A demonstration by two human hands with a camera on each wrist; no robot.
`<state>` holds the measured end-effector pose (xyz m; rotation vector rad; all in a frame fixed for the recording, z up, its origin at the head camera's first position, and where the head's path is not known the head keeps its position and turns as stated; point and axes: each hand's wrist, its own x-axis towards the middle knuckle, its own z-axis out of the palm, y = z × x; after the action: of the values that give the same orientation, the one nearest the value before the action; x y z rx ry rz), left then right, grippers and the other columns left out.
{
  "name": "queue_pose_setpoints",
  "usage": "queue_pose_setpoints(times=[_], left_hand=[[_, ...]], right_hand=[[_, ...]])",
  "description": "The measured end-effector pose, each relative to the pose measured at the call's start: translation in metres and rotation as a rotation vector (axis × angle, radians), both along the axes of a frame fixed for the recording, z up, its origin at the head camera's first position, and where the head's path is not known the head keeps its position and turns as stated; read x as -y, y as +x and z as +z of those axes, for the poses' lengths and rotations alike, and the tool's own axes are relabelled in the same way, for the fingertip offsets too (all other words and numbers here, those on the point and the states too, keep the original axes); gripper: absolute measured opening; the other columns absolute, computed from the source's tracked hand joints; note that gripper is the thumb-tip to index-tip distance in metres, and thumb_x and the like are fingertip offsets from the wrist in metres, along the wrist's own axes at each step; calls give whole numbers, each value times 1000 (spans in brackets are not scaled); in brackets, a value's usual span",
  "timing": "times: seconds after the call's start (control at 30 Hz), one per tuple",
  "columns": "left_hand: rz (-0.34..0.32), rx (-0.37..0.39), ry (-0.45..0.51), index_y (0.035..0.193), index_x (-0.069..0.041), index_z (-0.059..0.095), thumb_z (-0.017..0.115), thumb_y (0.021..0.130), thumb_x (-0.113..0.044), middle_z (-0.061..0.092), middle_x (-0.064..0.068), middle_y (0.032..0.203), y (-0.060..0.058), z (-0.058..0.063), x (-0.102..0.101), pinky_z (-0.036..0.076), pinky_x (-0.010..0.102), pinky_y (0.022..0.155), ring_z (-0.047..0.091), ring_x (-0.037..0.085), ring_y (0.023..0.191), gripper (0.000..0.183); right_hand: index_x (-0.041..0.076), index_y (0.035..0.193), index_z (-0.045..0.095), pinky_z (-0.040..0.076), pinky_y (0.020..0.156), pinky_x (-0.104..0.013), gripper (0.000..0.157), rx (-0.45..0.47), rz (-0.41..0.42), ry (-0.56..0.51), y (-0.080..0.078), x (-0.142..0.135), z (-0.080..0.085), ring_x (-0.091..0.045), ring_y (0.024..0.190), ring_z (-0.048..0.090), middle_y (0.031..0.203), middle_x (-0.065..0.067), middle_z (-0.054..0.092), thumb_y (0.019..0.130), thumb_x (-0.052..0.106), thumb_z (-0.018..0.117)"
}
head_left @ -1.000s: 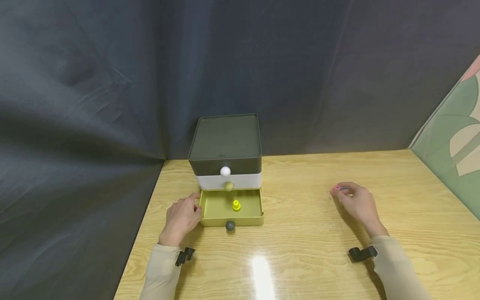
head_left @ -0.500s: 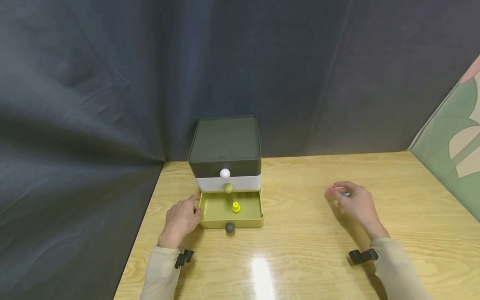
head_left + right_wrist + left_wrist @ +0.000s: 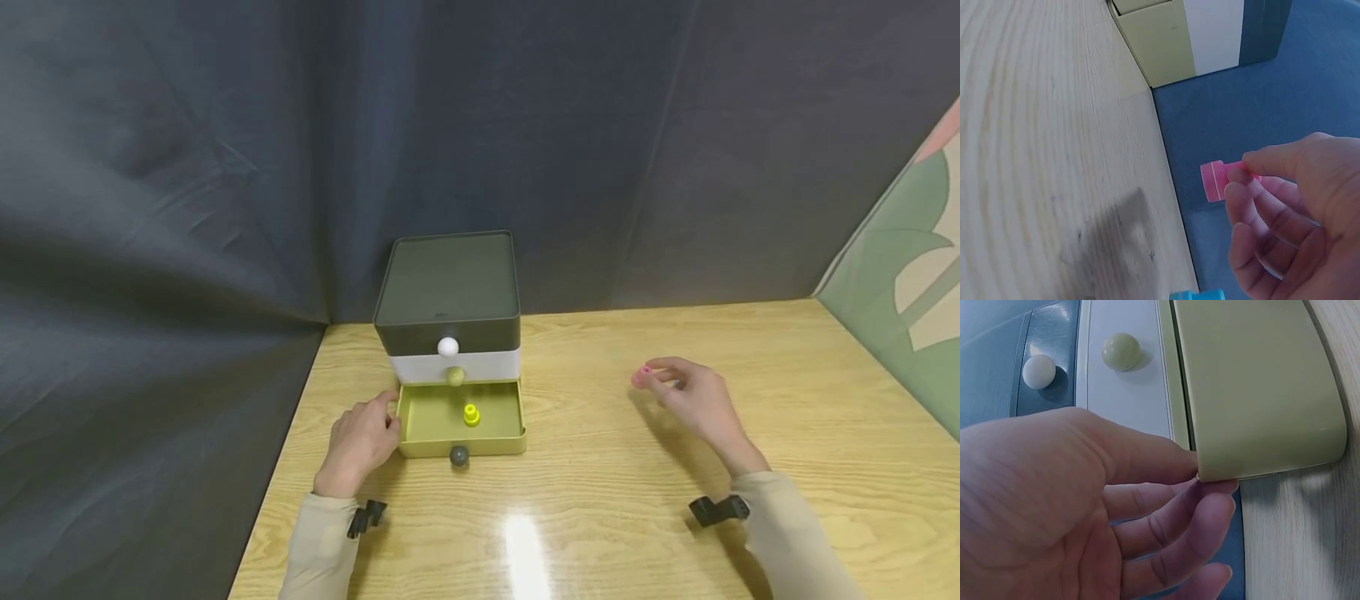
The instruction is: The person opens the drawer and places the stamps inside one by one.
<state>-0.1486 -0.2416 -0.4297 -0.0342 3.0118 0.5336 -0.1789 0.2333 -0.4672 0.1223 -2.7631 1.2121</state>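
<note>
In the head view my left hand is at the left wall of the pulled-out olive drawer, lowest in a small drawer unit. The left wrist view shows its thumb and fingers pinching the drawer's edge. A yellow stepped plastic piece with a hole in its top stands inside the drawer. Over the table to the right, my right hand pinches a pink stepped plastic piece between thumb and fingers, its wider end pointing away. A blue plastic piece shows at the right wrist view's bottom edge.
Above the olive drawer sit a white drawer and a dark top drawer with a white knob. A dark cloth rises behind the wooden table and on the left. A patterned panel borders the right side.
My right hand has moved left with the pink piece, toward the drawer unit. The left hand and the drawer have stayed in place.
</note>
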Motion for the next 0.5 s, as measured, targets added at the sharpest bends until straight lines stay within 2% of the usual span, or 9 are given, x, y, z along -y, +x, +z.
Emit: queue_pose_setpoints(times=[0.27,0.5], left_hand=[[-4,8,1,146,-4,62,64,104,-16,73,5,86,-1,0,0,42,35,60,57,20,65,44],[-4,13,1,147,-4,61,64,104,-17,74,6,89,0,-1,1,42,35,61,57,21,67,45]], right_hand=[[4,129,73,53,59,-28,41,9,17,5,1,12,7,-20,75,73,115,-22,79,105,36,69],[4,124,75,53,54,-27,33,-29,78,-35,0,30,9,-28,69,75,107,-17,82,103,29,73]])
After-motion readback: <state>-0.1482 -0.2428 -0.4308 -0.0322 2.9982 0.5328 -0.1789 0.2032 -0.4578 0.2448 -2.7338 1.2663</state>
